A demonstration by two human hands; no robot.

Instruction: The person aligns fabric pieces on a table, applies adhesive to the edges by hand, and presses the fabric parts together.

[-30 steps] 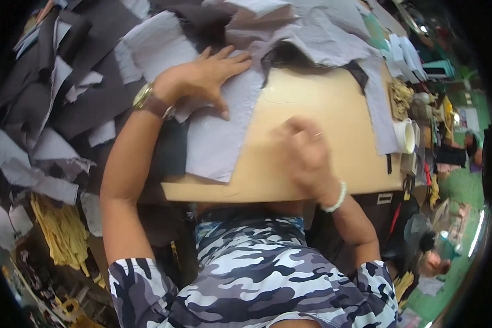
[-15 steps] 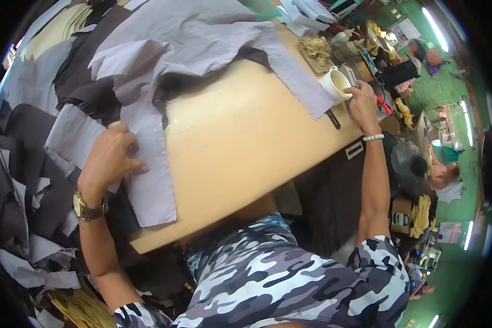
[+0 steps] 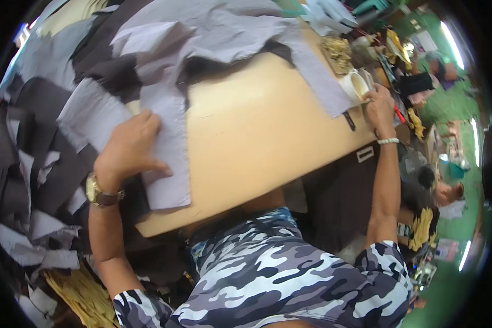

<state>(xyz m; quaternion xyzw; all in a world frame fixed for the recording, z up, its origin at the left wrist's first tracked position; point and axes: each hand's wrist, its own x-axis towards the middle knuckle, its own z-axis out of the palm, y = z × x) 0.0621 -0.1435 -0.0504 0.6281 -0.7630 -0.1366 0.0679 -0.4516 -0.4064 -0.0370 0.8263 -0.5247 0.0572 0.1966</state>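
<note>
My left hand (image 3: 128, 145) lies over a strip of light grey cloth (image 3: 169, 136) at the left of the board, its thumb spread away from the fingers. A watch is on that wrist. The cloth runs up and across the far side of the table, and another end of it hangs down near the cup. My right hand (image 3: 380, 104) is at the table's right edge, fingers bent together beside the white cup (image 3: 355, 86). What those fingers grip is hidden. Just left of this hand, a small black tool (image 3: 349, 121) sticks out from under the cloth end.
The pale tabletop (image 3: 246, 136) ends in front of my body. Dark and grey cloth scraps (image 3: 44, 126) heap up on the left, with yellow pieces (image 3: 82, 295) below. A tray of yellowish bits (image 3: 336, 54) and a red-handled tool (image 3: 399, 113) are at the right.
The view has shifted, moving the scene rightward. My left hand has slid a little right over the cloth, its thumb reaching further out. My right hand stays beside the cup.
</note>
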